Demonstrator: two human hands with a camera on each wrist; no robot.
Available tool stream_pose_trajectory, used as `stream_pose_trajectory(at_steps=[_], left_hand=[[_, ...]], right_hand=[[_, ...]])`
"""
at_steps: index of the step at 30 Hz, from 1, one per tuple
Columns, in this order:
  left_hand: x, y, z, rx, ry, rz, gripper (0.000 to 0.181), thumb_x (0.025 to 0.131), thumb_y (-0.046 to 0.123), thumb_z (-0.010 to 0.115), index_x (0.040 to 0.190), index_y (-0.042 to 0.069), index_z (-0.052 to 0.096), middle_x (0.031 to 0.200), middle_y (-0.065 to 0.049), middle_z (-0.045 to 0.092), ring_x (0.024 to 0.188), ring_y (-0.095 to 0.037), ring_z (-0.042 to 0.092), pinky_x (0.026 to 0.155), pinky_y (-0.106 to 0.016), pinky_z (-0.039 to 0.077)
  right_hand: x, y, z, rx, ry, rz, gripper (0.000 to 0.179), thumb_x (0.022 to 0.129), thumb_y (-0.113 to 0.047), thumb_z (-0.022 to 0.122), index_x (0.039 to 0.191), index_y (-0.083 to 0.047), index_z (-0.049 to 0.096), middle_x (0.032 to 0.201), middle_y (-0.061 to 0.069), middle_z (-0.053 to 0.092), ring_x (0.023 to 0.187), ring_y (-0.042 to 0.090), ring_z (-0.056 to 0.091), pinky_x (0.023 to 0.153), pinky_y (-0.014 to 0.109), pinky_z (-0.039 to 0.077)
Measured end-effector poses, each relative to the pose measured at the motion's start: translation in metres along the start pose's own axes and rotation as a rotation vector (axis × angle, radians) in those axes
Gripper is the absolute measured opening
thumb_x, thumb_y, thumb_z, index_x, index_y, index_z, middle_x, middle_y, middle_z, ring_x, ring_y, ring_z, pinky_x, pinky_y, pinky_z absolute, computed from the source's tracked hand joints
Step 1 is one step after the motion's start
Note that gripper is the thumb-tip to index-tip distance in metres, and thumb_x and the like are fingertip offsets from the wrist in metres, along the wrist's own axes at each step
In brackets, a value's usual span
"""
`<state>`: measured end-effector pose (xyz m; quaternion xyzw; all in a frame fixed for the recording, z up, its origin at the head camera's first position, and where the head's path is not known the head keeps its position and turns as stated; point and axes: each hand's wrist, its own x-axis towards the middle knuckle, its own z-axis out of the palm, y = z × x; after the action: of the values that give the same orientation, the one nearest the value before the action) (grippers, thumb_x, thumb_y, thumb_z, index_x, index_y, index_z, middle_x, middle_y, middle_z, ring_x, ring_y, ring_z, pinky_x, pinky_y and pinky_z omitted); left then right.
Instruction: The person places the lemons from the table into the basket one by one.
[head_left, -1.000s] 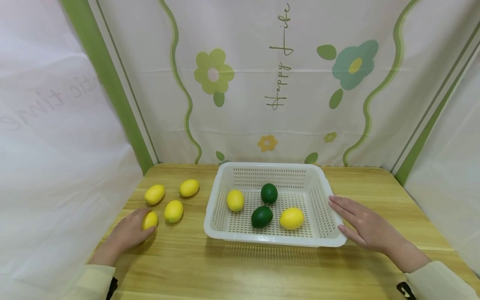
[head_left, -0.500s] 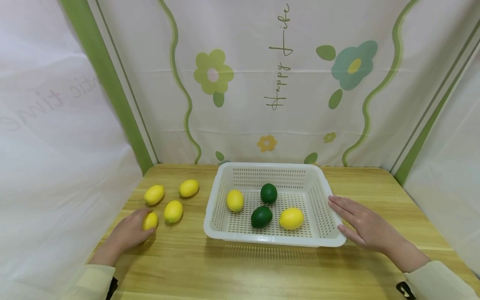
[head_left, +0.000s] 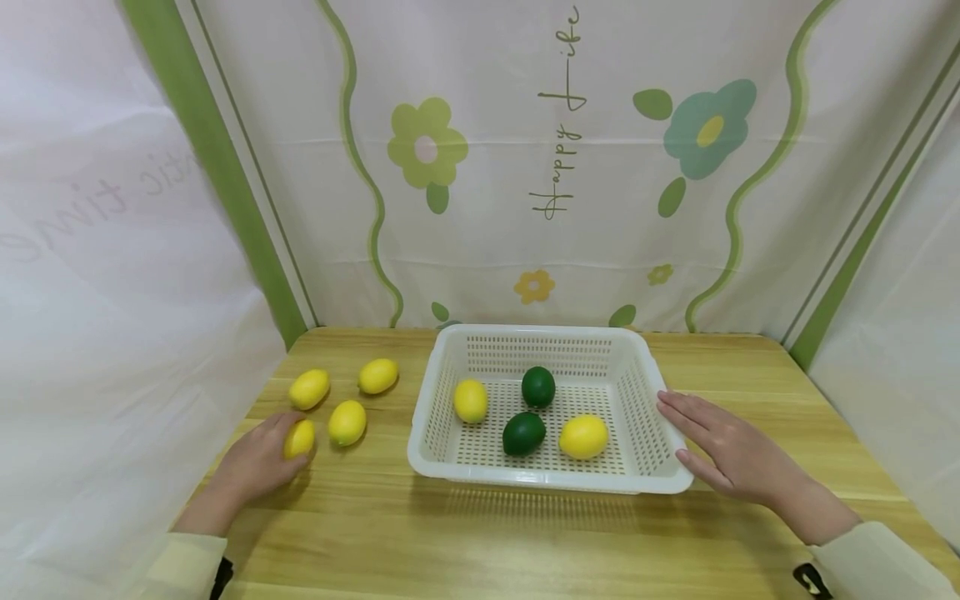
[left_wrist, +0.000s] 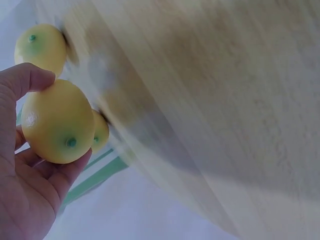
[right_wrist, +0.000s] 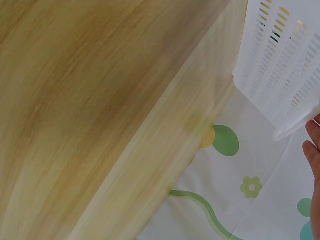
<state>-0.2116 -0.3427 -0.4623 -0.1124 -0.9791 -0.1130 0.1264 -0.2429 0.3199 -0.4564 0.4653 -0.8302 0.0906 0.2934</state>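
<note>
At the left of the table my left hand [head_left: 258, 457] grips a yellow lemon [left_wrist: 59, 122], thumb on one side and fingers curled round the other. Three more lemons lie close by: one [head_left: 309, 389] behind the hand, one [head_left: 347, 423] to its right and one [head_left: 378, 377] farther back. My right hand [head_left: 731, 446] touches the right rim of a white plastic basket [head_left: 551, 481] with its fingers straight. Inside the basket are two lemons [head_left: 470, 402] and two dark green, lime-shaped fruits [head_left: 523, 434], lying apart on its slotted floor.
The wooden table [head_left: 480, 550] carries everything. Directly behind it hangs a white curtain [head_left: 495, 217] with printed flowers, and similar cloth [head_left: 112, 333] closes in the left and right sides.
My left hand, gripping the lemon, has shifted very slightly upward in the head view. The right hand, the basket and the other fruit stay as they were.
</note>
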Motion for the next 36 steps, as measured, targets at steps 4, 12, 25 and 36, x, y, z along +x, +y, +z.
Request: stream_pose_trajectory(at_steps=[4, 12, 25, 36], left_hand=[[0.002, 0.003, -0.002, 0.023, 0.03, 0.038, 0.055, 0.075, 0.016, 0.078, 0.121, -0.001, 0.054, 0.111, -0.022, 0.058, 0.086, -0.035, 0.061, 0.066, -0.049, 0.051], [0.004, 0.006, -0.005, 0.083, 0.125, 0.134, 0.055, 0.07, 0.014, 0.078, 0.118, -0.001, 0.055, 0.11, -0.022, 0.059, 0.093, -0.038, 0.061, 0.07, -0.052, 0.052], [0.015, 0.003, -0.003, 0.156, 0.352, 0.386, 0.057, 0.061, 0.007, 0.076, 0.113, -0.007, 0.057, 0.106, -0.023, 0.059, 0.09, -0.04, 0.06, 0.069, -0.052, 0.053], [0.027, 0.004, -0.006, 0.206, 0.451, 0.538, 0.051, 0.06, -0.001, 0.063, 0.11, -0.01, 0.058, 0.104, -0.029, 0.058, 0.089, -0.045, 0.058, 0.069, -0.054, 0.052]], right_hand=[[0.0, 0.0, 0.0, 0.002, 0.003, 0.0, 0.061, 0.104, -0.043, 0.034, 0.134, 0.006, 0.054, 0.139, 0.018, 0.052, 0.13, 0.026, 0.045, 0.115, 0.024, 0.018], [0.0, 0.0, -0.001, 0.004, -0.002, 0.006, 0.061, 0.104, -0.043, 0.034, 0.134, 0.007, 0.053, 0.139, 0.018, 0.051, 0.131, 0.026, 0.044, 0.115, 0.024, 0.018], [-0.001, 0.0, -0.001, 0.003, -0.005, 0.017, 0.061, 0.104, -0.043, 0.034, 0.134, 0.006, 0.053, 0.139, 0.018, 0.051, 0.13, 0.027, 0.045, 0.115, 0.023, 0.017], [-0.001, 0.0, 0.0, 0.003, -0.012, 0.014, 0.063, 0.104, -0.044, 0.032, 0.133, 0.008, 0.054, 0.138, 0.02, 0.052, 0.13, 0.029, 0.045, 0.115, 0.025, 0.018]])
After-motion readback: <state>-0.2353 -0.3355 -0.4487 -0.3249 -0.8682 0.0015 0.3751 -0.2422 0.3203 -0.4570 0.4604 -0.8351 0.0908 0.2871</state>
